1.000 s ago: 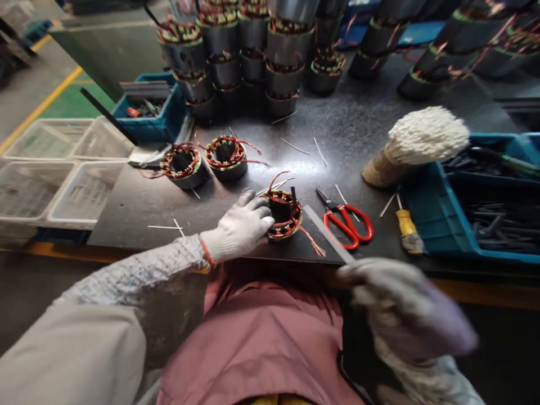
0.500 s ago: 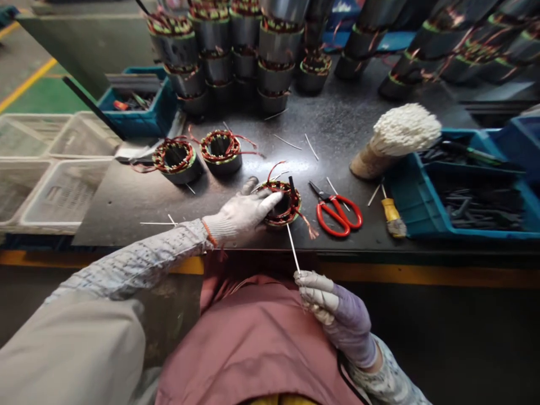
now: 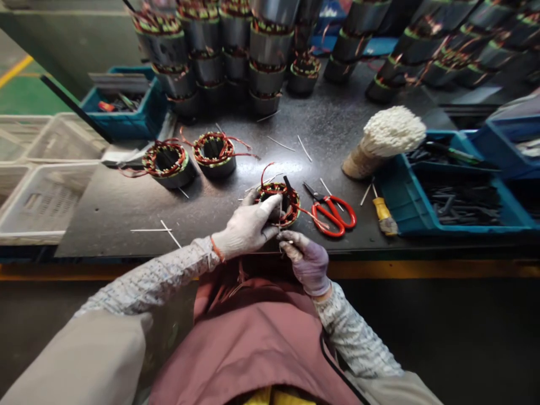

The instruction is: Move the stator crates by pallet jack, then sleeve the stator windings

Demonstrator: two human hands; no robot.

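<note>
A motor stator (image 3: pixel 291 212) with red and copper windings stands near the bench's front edge, a short black sleeve upright at its rim. My gloved left hand (image 3: pixel 248 222) grips its left side, with fingers over the rim and into the bore. Close against the stator's front, my gloved right hand (image 3: pixel 307 260) is closed in a pinch on a thin white cord (image 3: pixel 289 242), most of it hidden by the fingers. Red-handled scissors (image 3: pixel 335 216) lie just right of the stator, beneath the end of its red lead.
Two more wound stators (image 3: pixel 215 160) stand back left, before tall stacks of stators (image 3: pixel 270 48). On the right are a bundle of white cords (image 3: pixel 392 132), a yellow-handled tool (image 3: pixel 383 216) and a blue bin (image 3: pixel 468 229) of black sleeves. Loose white cords (image 3: pixel 282 144) lie about.
My right hand has moved up and left from near my lap to the stator's front, and the cord no longer stretches out long. My left hand still holds the stator.
</note>
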